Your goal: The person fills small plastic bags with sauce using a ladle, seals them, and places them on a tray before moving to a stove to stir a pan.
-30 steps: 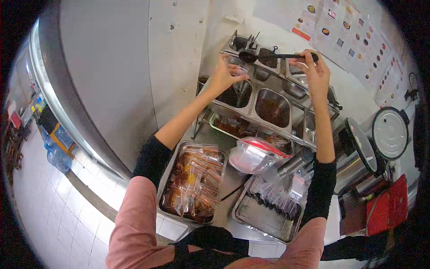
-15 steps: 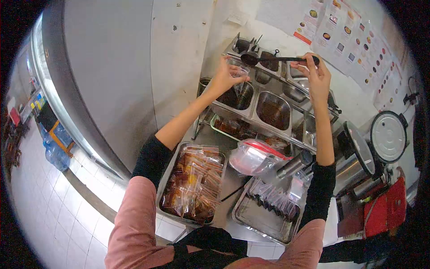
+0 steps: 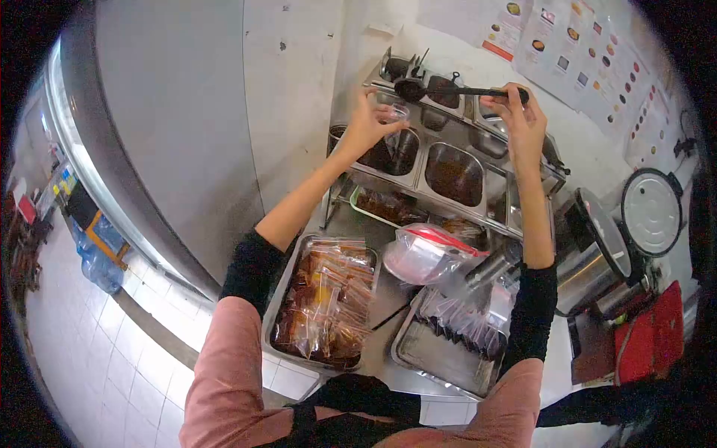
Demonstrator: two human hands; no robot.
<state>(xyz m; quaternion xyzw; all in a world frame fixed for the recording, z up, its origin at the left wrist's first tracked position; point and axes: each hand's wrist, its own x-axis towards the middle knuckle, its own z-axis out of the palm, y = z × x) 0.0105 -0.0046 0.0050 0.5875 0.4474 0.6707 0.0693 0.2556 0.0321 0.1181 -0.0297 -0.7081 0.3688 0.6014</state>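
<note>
My right hand (image 3: 523,119) grips the black handle of a ladle (image 3: 470,92). The ladle lies nearly level, its bowl pointing left above the back row of metal containers. Pinched in my left hand (image 3: 366,131) is a small clear plastic bag (image 3: 399,113), held a little below the ladle's bowl. Under the bag stands a metal pan of dark sauce (image 3: 398,157), partly hidden by my left hand. Beside it to the right sits a second metal pan with brown sauce (image 3: 454,175). What the ladle's bowl contains is hard to make out.
A tray (image 3: 265,325) of filled sauce bags stands at front left. Right of it, another metal tray (image 3: 426,362) carries several small bags with dark contents. Plastic packaging (image 3: 422,257) lies behind them. A large steel pot (image 3: 586,272) stands at right.
Both hands stay almost in place, the ladle and bag still held near each other. The view has shifted slightly, and the ladle's bowl sits marginally higher and further left.
</note>
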